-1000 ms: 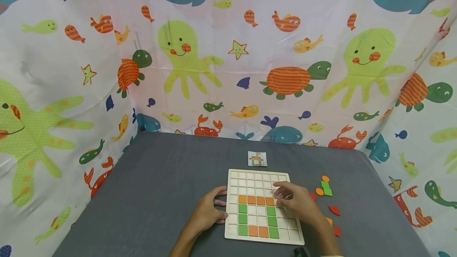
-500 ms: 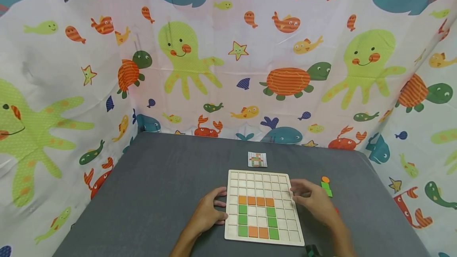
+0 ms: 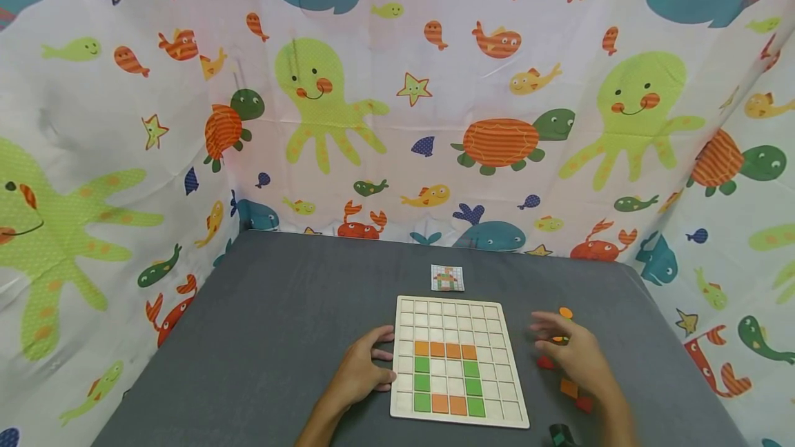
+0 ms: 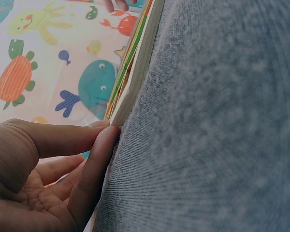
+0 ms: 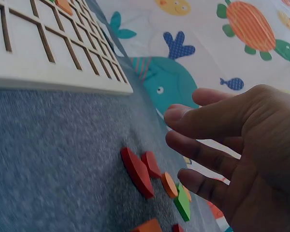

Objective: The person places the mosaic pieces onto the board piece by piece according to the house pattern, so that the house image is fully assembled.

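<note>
A pale wooden grid board (image 3: pixel 497 336) lies on the grey table, with orange squares (image 3: pixel 437 348) in a row and green squares (image 3: pixel 421 382) down two columns, plus two orange ones at the near end. My left hand (image 3: pixel 363 362) pinches the board's left edge between thumb and index finger; the left wrist view shows the fingertips at the board's rim (image 4: pixel 137 72). Right of the board, my right hand (image 3: pixel 577 354) hovers over loose pieces, fingers loosely bent and holding nothing. Below it in the right wrist view are red pieces (image 5: pixel 137 172), an orange disc (image 5: pixel 169 185) and a green piece (image 5: pixel 182 203).
Behind the board lies a small printed card (image 3: pixel 447 278) with a coloured grid pattern. An orange square (image 3: pixel 568 387) and a red piece (image 3: pixel 584 403) lie near my right wrist. A dark object (image 3: pixel 561 434) shows at the bottom edge. A sea-animal curtain (image 3: pixel 397 109) surrounds the table.
My right hand has moved right, from above the board to the loose pieces beside it. The left hand stays at the board's left edge. The coloured squares on the board look unchanged.
</note>
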Demonstrator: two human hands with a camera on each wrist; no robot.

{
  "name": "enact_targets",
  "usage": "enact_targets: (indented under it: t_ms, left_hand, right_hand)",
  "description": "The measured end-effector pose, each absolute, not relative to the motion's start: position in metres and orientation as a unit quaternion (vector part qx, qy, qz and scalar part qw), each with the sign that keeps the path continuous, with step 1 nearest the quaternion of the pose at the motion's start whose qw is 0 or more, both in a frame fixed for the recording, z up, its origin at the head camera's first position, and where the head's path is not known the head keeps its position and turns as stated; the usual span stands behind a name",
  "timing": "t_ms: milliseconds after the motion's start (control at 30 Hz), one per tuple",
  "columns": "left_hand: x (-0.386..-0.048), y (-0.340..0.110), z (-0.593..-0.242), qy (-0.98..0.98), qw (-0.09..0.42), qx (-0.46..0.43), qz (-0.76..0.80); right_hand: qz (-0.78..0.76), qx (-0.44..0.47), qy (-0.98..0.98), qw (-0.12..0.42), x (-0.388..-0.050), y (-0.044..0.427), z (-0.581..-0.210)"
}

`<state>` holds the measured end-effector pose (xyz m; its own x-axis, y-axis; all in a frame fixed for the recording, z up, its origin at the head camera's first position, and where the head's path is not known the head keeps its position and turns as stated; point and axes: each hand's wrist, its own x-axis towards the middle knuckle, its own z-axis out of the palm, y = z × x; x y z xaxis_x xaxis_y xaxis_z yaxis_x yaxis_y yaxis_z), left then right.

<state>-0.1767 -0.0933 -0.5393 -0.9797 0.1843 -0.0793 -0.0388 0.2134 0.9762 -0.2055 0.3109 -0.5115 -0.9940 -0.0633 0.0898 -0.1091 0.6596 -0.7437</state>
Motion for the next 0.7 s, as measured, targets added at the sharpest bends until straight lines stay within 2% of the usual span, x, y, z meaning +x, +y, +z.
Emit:
enact_targets:
  t_ms: [700]
  left_hand:
    - [-0.176,-0.095,-0.541,0.766,0.093,0.051,0.634]
  right_hand:
    - [0.37,0.009,-0.929,-0.014,-0.208,0.325,-0.525]
